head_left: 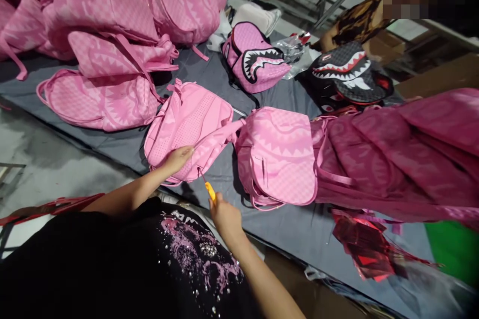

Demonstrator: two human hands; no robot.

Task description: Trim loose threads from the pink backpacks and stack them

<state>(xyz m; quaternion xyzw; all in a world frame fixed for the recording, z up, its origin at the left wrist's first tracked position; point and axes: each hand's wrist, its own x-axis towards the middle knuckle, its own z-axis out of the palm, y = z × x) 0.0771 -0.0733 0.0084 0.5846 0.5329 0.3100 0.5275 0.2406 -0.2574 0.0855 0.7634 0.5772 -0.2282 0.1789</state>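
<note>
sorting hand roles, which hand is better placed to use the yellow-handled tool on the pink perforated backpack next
Right, most likely: the right hand grips the yellow-handled tool, tip at the near edge of the pink backpack, while the left hand lies on it.

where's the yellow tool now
The yellow tool is below and left of centre in the head view, in the right hand, its tip at the pink backpack under the left hand.

Bag workshop, many pink backpacks [190,114], long worktable [295,232]
</note>
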